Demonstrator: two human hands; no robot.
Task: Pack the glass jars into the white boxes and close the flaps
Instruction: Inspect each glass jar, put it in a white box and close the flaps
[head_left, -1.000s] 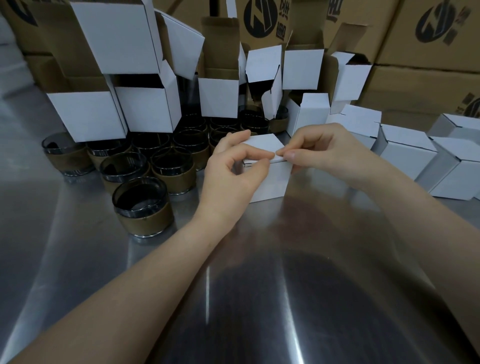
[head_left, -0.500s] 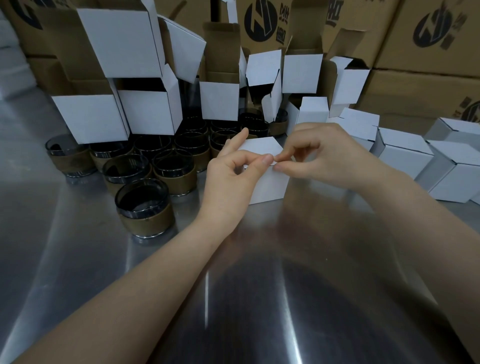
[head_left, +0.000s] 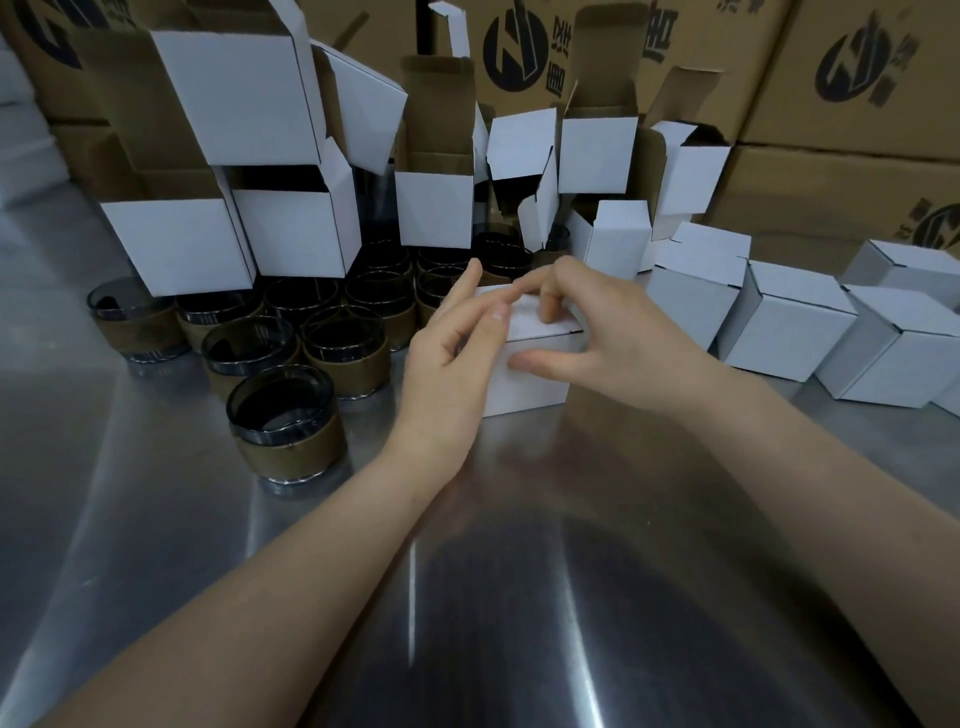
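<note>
A small white cardboard box (head_left: 530, 397) stood on the brushed steel bench (head_left: 156, 545), about midway between its left and right sides and towards the far edge, with its top flap lying down flat. Both hands were together on it. The right hand (head_left: 613, 332) pinched it: curled fingertips pressed down on the flap while the thumb lay against the near face. The left hand (head_left: 447, 374) rested along the box's left side with fingers nearly straight, their tips reaching over the top edge.

Just left of the box, a cluster of short dark glass jars with brown bands (head_left: 343, 332) stood upright and close together, and one jar of the same kind (head_left: 285, 426) stood nearer the front edge, slightly apart from the rest. Behind the jars, along the far edge, open white boxes with raised flaps (head_left: 182, 244) were piled, some tilted. Towards the far right corner, closed white boxes (head_left: 789, 322) sat in a row, touching one another. Large brown corrugated cartons with black printed logos (head_left: 857, 67) were stacked behind everything.
</note>
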